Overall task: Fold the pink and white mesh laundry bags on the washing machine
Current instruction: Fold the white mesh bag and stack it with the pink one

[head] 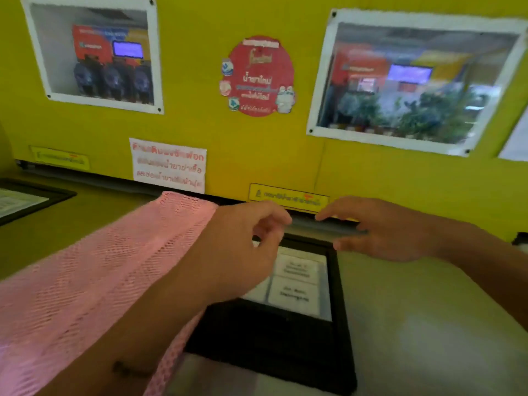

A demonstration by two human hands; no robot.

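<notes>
We face a yellow wall [257, 155] that carries two framed glossy panels, one at the upper left [93, 54] and a larger one at the upper right [411, 81], both reflecting a lit room with a blue screen, the right one also plants. Between them sits a round red sticker [258, 77], below it a white notice [168, 165] with red and grey lettering and two yellow warning labels [288, 197] along the wall's bottom edge. Below, a pale counter [428, 324] holds a black-framed recess [274, 338] with white labelled compartments, with another black frame [25, 200] at the left edge.
</notes>
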